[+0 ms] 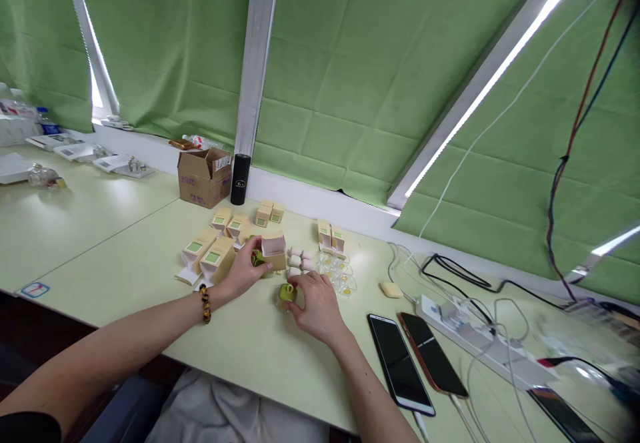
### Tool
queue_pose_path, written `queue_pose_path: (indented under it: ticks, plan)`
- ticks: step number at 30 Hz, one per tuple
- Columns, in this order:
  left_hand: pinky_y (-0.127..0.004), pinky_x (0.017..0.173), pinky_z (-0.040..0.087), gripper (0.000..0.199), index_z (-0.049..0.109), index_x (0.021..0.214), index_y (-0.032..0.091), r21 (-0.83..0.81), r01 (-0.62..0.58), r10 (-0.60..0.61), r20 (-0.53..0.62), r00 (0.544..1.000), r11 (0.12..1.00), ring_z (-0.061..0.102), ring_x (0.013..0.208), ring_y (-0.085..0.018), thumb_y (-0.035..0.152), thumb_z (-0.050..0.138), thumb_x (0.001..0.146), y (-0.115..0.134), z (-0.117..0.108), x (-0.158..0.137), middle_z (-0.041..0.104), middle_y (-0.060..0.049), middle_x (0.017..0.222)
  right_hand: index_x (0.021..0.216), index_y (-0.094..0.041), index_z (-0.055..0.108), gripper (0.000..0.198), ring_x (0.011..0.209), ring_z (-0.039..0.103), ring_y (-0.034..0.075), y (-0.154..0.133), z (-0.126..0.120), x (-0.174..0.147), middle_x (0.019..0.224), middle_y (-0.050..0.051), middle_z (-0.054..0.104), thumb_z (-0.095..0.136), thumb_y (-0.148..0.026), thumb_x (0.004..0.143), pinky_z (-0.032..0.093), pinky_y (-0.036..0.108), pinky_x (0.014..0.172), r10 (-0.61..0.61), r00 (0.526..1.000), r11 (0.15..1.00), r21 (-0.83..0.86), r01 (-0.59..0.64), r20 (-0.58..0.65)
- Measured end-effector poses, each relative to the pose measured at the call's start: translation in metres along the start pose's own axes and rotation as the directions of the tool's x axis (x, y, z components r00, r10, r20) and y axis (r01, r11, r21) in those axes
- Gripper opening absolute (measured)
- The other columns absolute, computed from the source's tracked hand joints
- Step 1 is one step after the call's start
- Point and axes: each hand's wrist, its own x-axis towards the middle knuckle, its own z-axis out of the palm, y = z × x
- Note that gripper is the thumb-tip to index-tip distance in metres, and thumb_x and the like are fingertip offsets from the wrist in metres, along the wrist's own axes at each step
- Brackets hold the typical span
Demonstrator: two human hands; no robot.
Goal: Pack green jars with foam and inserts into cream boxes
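One sm. bottle (287, 294) at L side of R hand (318, 303), grip clamped on its green top; L hand (245, 269) clamped on open box (275, 255) just beyond.

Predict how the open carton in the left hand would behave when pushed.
The carton in the left hand is probably light, since its walls look like thin card. Its straight folded edges suggest some stiffness, though the open end may buckle. Its flat sides make sliding likelier than rolling.
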Motion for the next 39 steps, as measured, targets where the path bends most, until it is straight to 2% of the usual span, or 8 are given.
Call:
queue_pose_path:
  ticks: [5, 9, 13, 21, 26, 32, 35, 39]
  plan:
    - [-0.040, 0.099, 0.049, 0.047, 0.059, 0.122, 0.021, 0.175, -0.064, 0.055, 0.058, 0.997, 0.983, 0.061, 0.111, -0.026, 0.025, 0.076, 0.079, 0.000, 0.001, -0.004, 0.067, -0.007, 0.119, 0.114, -0.023, 0.067, 0.033, 0.099, 0.064, 0.029, 0.013, -0.014, 0.000, 0.107, 0.007, 0.075, 0.073, -0.022, 0.082, 0.043, 0.042, 0.087, 0.067, 0.982, 0.997, 0.052, -0.059, -0.177]
    - [-0.045, 0.103, 0.049, 0.056, 0.056, 0.134, 0.021, 0.237, -0.056, 0.017, 0.166, 0.986, 0.970, 0.058, 0.120, -0.031, 0.026, 0.074, 0.081, 0.004, 0.003, -0.012, 0.067, -0.011, 0.125, 0.122, -0.023, 0.062, 0.033, 0.089, 0.061, 0.026, 0.026, -0.021, 0.000, 0.106, 0.008, 0.070, 0.067, -0.032, 0.090, 0.048, 0.041, 0.082, 0.081, 0.860, 0.982, 0.189, 0.018, -0.504]
    - [-0.046, 0.104, 0.047, 0.069, 0.049, 0.145, 0.021, 0.295, -0.073, -0.031, 0.335, 0.942, 0.953, 0.055, 0.127, -0.035, 0.026, 0.075, 0.081, 0.015, 0.006, -0.020, 0.067, -0.013, 0.129, 0.125, -0.023, 0.059, 0.035, 0.088, 0.060, 0.024, 0.025, -0.018, -0.001, 0.109, 0.009, 0.068, 0.066, -0.032, 0.092, 0.050, 0.040, 0.077, 0.094, 0.753, 0.960, 0.261, 0.106, -0.651]
    - [-0.046, 0.105, 0.043, 0.067, 0.048, 0.143, 0.020, 0.360, -0.206, 0.002, 0.491, 0.871, 0.910, 0.064, 0.112, -0.032, 0.024, 0.074, 0.081, 0.023, 0.007, -0.023, 0.071, -0.010, 0.117, 0.129, -0.023, 0.056, 0.041, 0.087, 0.062, 0.023, 0.021, -0.006, -0.001, 0.120, 0.012, 0.065, 0.070, -0.031, 0.091, 0.049, 0.039, 0.073, 0.143, 0.672, 0.931, 0.330, 0.158, -0.727]
    - [-0.055, 0.112, 0.041, 0.073, 0.045, 0.144, 0.021, 0.331, -0.308, 0.146, 0.436, 0.888, 0.892, 0.054, 0.132, -0.037, 0.035, 0.080, 0.082, 0.016, 0.005, -0.022, 0.058, -0.018, 0.142, 0.130, -0.022, 0.053, 0.043, 0.089, 0.064, 0.023, 0.020, -0.005, 0.000, 0.122, 0.013, 0.064, 0.071, -0.032, 0.092, 0.049, 0.038, 0.072, 0.184, 0.641, 0.908, 0.379, 0.179, -0.745]
    - [-0.050, 0.116, 0.046, 0.018, 0.069, 0.115, 0.022, 0.218, -0.537, 0.437, 0.377, 0.817, 0.815, 0.050, 0.139, -0.030, 0.023, 0.060, 0.099, 0.021, 0.001, -0.024, 0.052, -0.016, 0.143, 0.130, -0.023, 0.051, 0.043, 0.090, 0.065, 0.024, 0.017, -0.003, 0.000, 0.121, 0.013, 0.065, 0.070, -0.033, 0.092, 0.050, 0.040, 0.074, 0.195, 0.653, 0.898, 0.401, 0.181, -0.732]
    - [-0.050, 0.116, 0.047, 0.024, 0.077, 0.115, 0.025, 0.219, -0.581, 0.467, 0.409, 0.784, 0.784, 0.052, 0.139, -0.030, 0.020, 0.057, 0.101, 0.021, 0.002, -0.025, 0.054, -0.014, 0.145, 0.131, -0.023, 0.051, 0.043, 0.093, 0.065, 0.025, 0.016, -0.002, -0.001, 0.121, 0.013, 0.067, 0.069, -0.033, 0.093, 0.050, 0.040, 0.075, 0.202, 0.658, 0.888, 0.420, 0.190, -0.726]
    - [-0.048, 0.113, 0.052, 0.030, 0.075, 0.125, 0.025, 0.217, -0.550, 0.443, 0.395, 0.805, 0.806, 0.059, 0.134, -0.028, 0.022, 0.055, 0.103, 0.009, 0.007, -0.023, 0.064, -0.014, 0.141, 0.132, -0.024, 0.052, 0.042, 0.098, 0.067, 0.025, 0.013, 0.001, -0.001, 0.121, 0.013, 0.067, 0.069, -0.033, 0.095, 0.052, 0.039, 0.075, 0.202, 0.668, 0.865, 0.450, 0.222, -0.716]
